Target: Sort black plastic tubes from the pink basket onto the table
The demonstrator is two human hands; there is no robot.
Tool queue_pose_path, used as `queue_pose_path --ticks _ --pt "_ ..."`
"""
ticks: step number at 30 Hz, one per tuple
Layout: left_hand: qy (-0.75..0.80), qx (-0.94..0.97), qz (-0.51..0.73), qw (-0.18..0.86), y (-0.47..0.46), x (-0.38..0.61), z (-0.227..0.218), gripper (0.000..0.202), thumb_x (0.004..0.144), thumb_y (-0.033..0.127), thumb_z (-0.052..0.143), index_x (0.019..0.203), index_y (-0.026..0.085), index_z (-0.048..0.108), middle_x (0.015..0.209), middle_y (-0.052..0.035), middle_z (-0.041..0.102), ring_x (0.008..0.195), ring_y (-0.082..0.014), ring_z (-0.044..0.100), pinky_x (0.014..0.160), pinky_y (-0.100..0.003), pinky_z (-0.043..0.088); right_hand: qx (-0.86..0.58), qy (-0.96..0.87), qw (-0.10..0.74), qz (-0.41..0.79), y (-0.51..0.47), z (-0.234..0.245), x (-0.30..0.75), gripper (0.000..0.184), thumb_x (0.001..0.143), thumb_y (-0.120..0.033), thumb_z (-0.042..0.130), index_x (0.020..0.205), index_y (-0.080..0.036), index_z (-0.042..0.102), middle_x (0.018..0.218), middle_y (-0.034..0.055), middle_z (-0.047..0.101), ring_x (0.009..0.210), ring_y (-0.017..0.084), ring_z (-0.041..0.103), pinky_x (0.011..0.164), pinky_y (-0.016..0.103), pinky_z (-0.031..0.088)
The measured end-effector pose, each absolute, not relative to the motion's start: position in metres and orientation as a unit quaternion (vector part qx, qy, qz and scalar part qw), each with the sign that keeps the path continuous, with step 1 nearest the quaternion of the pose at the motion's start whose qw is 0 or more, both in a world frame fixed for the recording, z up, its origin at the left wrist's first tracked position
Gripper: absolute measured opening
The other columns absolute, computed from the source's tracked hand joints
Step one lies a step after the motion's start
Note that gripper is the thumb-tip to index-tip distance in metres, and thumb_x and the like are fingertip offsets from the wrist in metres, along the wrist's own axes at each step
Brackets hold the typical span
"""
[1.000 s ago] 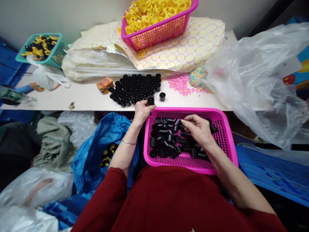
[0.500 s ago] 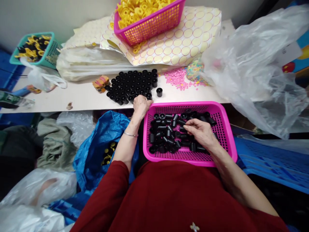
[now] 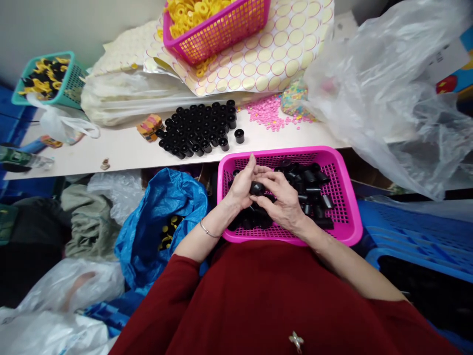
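Both hands meet above a pink basket (image 3: 349,217) of loose black plastic cylinders (image 3: 309,176). My right hand (image 3: 283,199) is closed, with thumb and fingertips round one black cylinder (image 3: 257,188), which it holds against the other palm. My left hand (image 3: 241,185) is open, its thumb stretched up and its palm turned toward that cylinder; its other fingers are partly hidden. Behind the basket, black cylinders (image 3: 201,125) stand upright in close rows on the white table (image 3: 136,157). A single cylinder (image 3: 239,136) stands just right of them.
Pink beads (image 3: 268,112) lie behind the basket. A pink basket of yellow parts (image 3: 221,37) rests on sticker sheets (image 3: 288,39). Clear plastic (image 3: 384,88) hangs at the right. A blue bag (image 3: 148,212) and a teal basket (image 3: 74,84) are on the left.
My left hand has left the standing rows and come down over the basket. My right hand has moved left to meet it, holding a black cylinder. The view has shifted slightly.
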State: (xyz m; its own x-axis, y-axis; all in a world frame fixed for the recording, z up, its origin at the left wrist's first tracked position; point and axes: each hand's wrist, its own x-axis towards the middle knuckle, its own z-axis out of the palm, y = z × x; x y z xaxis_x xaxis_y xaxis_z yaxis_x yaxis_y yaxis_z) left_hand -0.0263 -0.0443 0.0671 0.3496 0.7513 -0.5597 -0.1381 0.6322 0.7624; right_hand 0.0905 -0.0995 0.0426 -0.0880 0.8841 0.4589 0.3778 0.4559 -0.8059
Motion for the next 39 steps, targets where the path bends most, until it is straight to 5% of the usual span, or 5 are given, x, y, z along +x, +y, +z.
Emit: queue_pose_path --ticks 7,12,21,34,39 --pt "0.576 0.488 0.3 0.583 -0.015 -0.049 0.041 0.03 0.086 0.043 0.071 0.075 0.015 0.068 0.067 0.0001 0.061 0.055 -0.0082 0.049 0.056 -0.022 0.039 -0.551 -0.509 0.558 0.355 -0.117 0.03 0.143 0.018 0.079 -0.032 0.077 0.087 -0.024 0.064 0.114 0.0092 0.074 0.096 0.025 0.075 0.088 0.043 0.062" --pt "0.513 0.759 0.077 0.395 0.001 -0.052 0.029 0.01 0.082 0.014 0.064 0.078 0.017 0.073 0.084 -0.0054 0.07 0.087 -0.0207 0.064 0.079 -0.03 0.047 -0.621 -0.442 0.522 0.384 -0.135 0.006 0.18 0.026 0.067 -0.031 0.086 0.087 -0.023 0.072 0.093 0.0041 0.077 0.082 0.022 0.074 0.078 0.039 0.065" --pt "0.449 0.866 -0.122 0.182 -0.025 -0.003 0.01 0.029 0.089 0.02 0.059 0.11 0.004 0.073 0.116 -0.024 0.066 0.108 -0.0344 0.065 0.089 -0.043 0.05 -0.621 -0.445 0.494 0.415 -0.144 -0.003 0.171 0.032 0.066 -0.04 0.086 0.091 -0.023 0.078 0.076 -0.0008 0.071 0.062 0.015 0.064 0.06 0.032 0.06" --pt "0.542 0.811 -0.066 0.208 -0.005 0.006 0.013 0.03 0.096 0.029 0.055 0.119 0.015 0.067 0.117 -0.0158 0.067 0.109 -0.0294 0.065 0.093 -0.039 0.05 -0.626 -0.419 0.498 0.429 -0.144 -0.012 0.173 0.036 0.066 -0.044 0.087 0.093 -0.022 0.078 0.073 -0.0021 0.065 0.061 0.013 0.057 0.06 0.032 0.054" --pt "0.504 0.833 -0.088 0.21 -0.005 0.014 0.008 0.028 0.089 0.013 0.053 0.112 0.012 0.07 0.122 -0.018 0.063 0.104 -0.0285 0.068 0.088 -0.038 0.052 -0.619 -0.425 0.502 0.428 -0.142 -0.012 0.173 0.035 0.065 -0.042 0.087 0.093 -0.021 0.078 0.073 -0.002 0.066 0.06 0.012 0.057 0.059 0.03 0.054"
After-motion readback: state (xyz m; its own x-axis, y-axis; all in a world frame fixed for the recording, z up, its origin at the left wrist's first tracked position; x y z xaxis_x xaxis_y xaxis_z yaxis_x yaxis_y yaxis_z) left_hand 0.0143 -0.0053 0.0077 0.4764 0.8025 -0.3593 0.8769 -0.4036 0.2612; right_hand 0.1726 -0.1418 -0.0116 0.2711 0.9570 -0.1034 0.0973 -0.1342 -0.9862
